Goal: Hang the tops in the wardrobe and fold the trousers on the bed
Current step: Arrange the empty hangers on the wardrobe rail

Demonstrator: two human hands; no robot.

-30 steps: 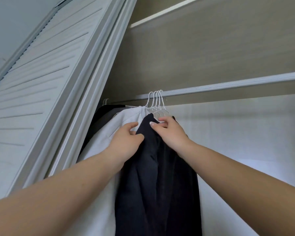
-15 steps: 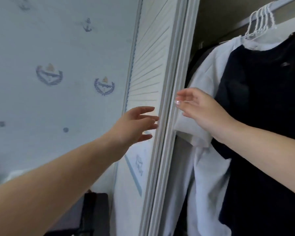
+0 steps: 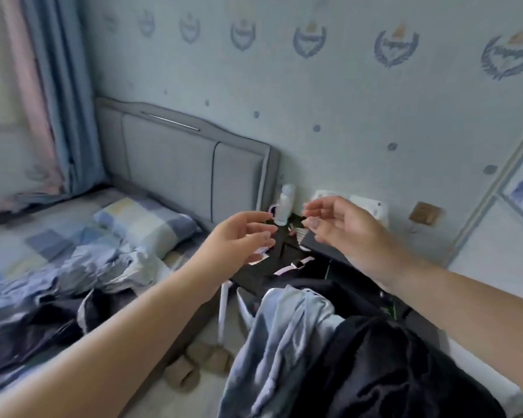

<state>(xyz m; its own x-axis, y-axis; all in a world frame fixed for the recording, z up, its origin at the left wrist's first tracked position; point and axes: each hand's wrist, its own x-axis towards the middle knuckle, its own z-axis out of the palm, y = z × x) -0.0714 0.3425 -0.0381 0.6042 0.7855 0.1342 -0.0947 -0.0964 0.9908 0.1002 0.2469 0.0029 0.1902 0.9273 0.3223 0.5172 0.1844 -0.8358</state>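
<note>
My left hand [image 3: 242, 236] and my right hand [image 3: 341, 227] hover side by side in mid-air, fingers apart, holding nothing. Below them lies a heap of clothes: a light blue garment [image 3: 281, 342] and a black garment [image 3: 399, 375] at the lower right. On the bed [image 3: 58, 236] at the left a dark garment [image 3: 37, 327] lies crumpled on the checked sheet. The wardrobe door edge [image 3: 492, 188] shows at the far right. The hanging rail is out of view.
A grey padded headboard [image 3: 178, 164] stands against the patterned wall. A black bedside stand [image 3: 272, 263] with a white bottle [image 3: 284, 206] sits between bed and clothes heap. Beige slippers [image 3: 194, 366] lie on the floor. A checked pillow [image 3: 145, 224] and curtains [image 3: 43, 95] are at left.
The view has swung from the wardrobe rail leftward and down to the bed. Both hands let go of the dark top on its hanger and now hover open over the clothes heap.
</note>
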